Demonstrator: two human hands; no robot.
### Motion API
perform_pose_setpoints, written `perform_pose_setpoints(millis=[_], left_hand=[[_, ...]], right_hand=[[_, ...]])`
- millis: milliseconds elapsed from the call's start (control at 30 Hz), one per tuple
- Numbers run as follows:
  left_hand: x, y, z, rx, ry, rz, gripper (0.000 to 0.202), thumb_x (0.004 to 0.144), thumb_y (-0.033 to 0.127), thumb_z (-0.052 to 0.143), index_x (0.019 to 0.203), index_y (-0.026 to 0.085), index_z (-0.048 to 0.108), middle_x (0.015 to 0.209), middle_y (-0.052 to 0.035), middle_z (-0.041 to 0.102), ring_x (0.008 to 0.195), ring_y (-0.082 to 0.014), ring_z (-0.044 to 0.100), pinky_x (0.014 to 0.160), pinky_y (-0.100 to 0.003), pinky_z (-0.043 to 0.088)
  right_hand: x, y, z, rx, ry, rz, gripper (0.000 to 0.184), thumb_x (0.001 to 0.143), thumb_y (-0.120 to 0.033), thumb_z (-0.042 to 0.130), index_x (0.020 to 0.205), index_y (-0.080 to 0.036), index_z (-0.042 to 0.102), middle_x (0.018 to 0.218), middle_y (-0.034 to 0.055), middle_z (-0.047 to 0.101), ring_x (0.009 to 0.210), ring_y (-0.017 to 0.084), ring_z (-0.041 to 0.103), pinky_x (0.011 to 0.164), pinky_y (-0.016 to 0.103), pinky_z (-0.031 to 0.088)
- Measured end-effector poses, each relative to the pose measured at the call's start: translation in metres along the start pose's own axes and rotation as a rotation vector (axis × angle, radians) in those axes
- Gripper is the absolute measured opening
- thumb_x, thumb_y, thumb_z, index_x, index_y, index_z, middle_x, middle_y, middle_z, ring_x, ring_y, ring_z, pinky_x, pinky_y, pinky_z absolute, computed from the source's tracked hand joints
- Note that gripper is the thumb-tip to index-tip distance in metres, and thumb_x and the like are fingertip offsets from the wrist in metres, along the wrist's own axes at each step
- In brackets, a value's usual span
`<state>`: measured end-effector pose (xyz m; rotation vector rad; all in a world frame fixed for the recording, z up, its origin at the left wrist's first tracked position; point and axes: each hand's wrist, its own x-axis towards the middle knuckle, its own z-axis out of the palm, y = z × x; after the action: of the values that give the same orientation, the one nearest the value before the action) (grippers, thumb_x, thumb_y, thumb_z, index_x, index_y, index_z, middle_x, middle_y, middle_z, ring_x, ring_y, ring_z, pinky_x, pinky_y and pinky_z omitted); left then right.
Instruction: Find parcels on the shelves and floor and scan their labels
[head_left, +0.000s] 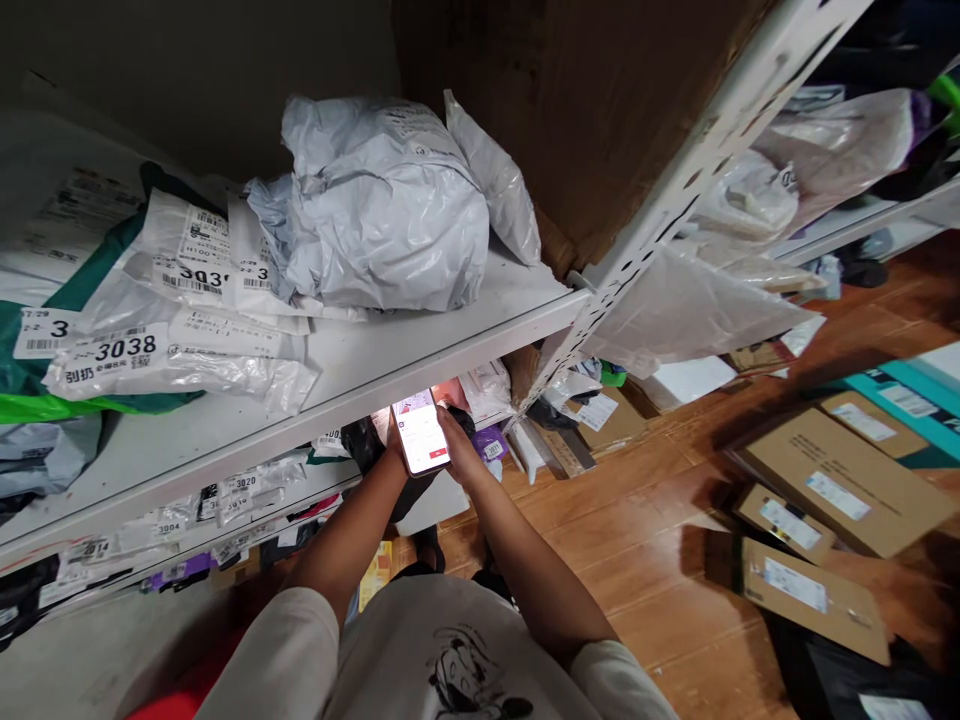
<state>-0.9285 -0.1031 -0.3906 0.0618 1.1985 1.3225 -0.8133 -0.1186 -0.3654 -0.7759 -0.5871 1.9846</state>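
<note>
A smartphone [420, 433] with a lit white and red screen sits just under the edge of the white shelf [420, 350]. My left hand [393, 440] grips its left edge from behind, mostly hidden by the phone. My right hand [457, 445] is curled round its right side, thumb toward the screen. A big crumpled grey plastic parcel [382, 205] lies on the shelf above, beside flat white mailers with number labels such as 3038 [172, 355].
A lower shelf [187, 520] holds several small labelled bags. A perforated white upright [675, 190] stands at right, with clear bags behind it. Cardboard boxes [840, 480] lie on the wooden floor [637, 560]. A brown cardboard sheet [585, 100] leans at the back.
</note>
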Motion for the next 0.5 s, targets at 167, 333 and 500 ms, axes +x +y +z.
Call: perform_pose_setpoints(millis=[167,333,500], left_hand=[[-0.004,0.001,0.003,-0.001,-0.017,0.001,0.044,0.097,0.039,0.033,0.081,0.013,0.065,0.074,-0.0132,0.069,0.066,-0.0221,0.066,0.075,-0.038,0.056],[-0.010,0.003,0.006,0.032,-0.027,-0.015,0.045,0.098,0.048,0.037,0.082,0.013,0.061,0.067,-0.0075,0.066,0.058,-0.0165,0.062,0.063,-0.032,0.054],[-0.016,0.006,0.007,0.099,-0.035,-0.011,0.046,0.097,0.046,0.036,0.076,0.014,0.060,0.063,-0.0094,0.063,0.062,-0.0188,0.063,0.067,-0.034,0.055]], right_hand=[[-0.001,-0.003,0.002,0.009,0.001,0.000,0.049,0.080,-0.053,0.070,0.116,-0.019,0.063,0.120,0.0115,0.071,0.114,0.028,0.064,0.102,0.051,0.047],[-0.006,-0.007,0.004,0.020,-0.012,0.011,0.049,0.074,-0.056,0.072,0.111,-0.025,0.064,0.115,0.0074,0.074,0.121,0.030,0.061,0.100,0.047,0.050],[-0.015,-0.012,0.007,0.043,-0.093,0.013,0.054,0.072,-0.058,0.073,0.114,-0.026,0.062,0.115,0.0066,0.073,0.120,0.032,0.062,0.094,0.046,0.053]])
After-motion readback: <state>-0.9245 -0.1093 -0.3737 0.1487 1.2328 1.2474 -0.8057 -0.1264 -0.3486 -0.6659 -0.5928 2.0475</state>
